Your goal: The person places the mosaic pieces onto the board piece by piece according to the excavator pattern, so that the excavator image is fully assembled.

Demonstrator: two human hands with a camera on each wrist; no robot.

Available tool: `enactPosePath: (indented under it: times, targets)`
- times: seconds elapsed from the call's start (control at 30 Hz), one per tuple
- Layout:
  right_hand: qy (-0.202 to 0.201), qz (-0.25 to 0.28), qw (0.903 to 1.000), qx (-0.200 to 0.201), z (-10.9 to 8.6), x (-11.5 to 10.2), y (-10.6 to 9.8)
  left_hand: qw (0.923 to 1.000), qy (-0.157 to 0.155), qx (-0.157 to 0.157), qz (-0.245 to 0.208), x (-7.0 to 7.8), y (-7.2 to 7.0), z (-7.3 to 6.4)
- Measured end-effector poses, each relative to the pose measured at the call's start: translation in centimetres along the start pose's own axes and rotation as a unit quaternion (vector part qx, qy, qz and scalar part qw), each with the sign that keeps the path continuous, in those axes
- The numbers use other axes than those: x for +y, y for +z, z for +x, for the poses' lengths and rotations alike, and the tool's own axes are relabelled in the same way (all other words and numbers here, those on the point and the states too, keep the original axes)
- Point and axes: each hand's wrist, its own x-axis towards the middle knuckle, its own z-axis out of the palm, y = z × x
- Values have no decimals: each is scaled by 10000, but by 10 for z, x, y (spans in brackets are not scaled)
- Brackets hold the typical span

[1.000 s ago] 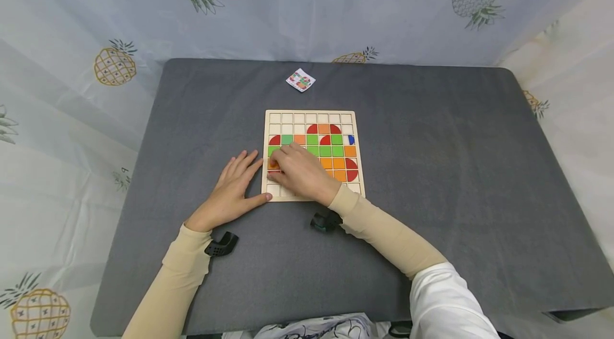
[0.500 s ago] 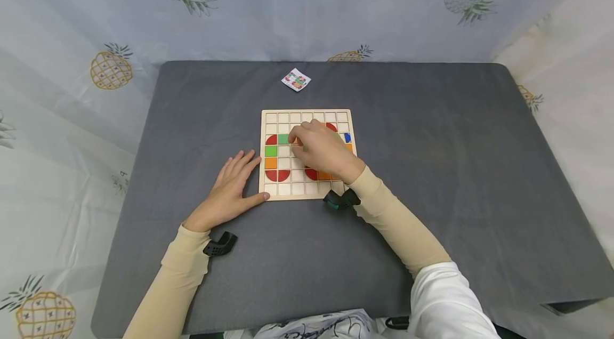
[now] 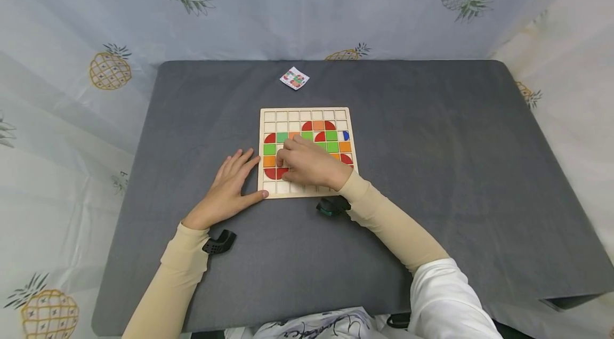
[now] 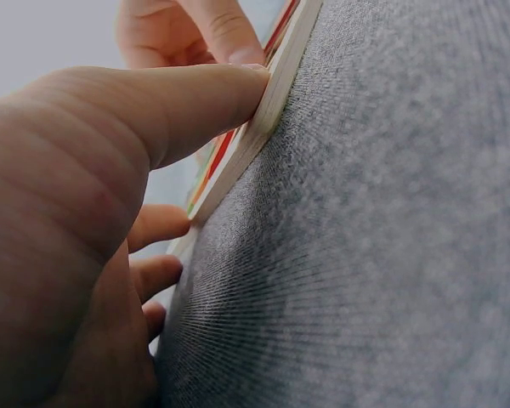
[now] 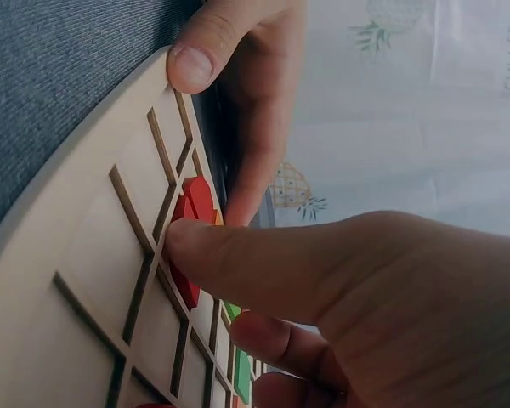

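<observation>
A square wooden grid board (image 3: pixel 269 188) lies on the table, with red rounded tiles (image 3: pixel 270 174) and green, orange and blue tiles in some cells. My left hand (image 3: pixel 225 192) is spread flat at the board's left side, thumb and fingertips at its edge. My right hand (image 3: pixel 314 163) is over the middle-left cells, fingers bent. In the right wrist view its thumb (image 5: pixel 246 255) overlaps a red tile (image 5: pixel 197 195) near the board's corner, while the bent fingertips sit close over green tiles (image 5: pixel 242 374). I cannot tell whether a tile is between thumb and fingers.
A small card (image 3: pixel 295 78) printed with a coloured pattern lies behind the board on the dark grey table (image 3: pixel 431 168). Pineapple-print curtains (image 3: pixel 307 8) surround the table. Each wrist wears a black camera (image 3: pixel 219 242).
From the lower-left cells my right hand moved up and right to the upper-middle cells, then came back down and left. The left hand stays at the board's edge. The view shifted slightly.
</observation>
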Motion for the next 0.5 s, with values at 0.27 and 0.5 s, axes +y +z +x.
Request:
enactPosePath:
  times: [0.27, 0.5]
  targets:
    - [-98, 35, 9999, 20, 4, 2, 3, 10000, -6, -86, 7, -1, -2, 6]
    - [-172, 566, 9981, 159, 5, 8, -10, 10000, -41, -76, 1, -2, -4, 9]
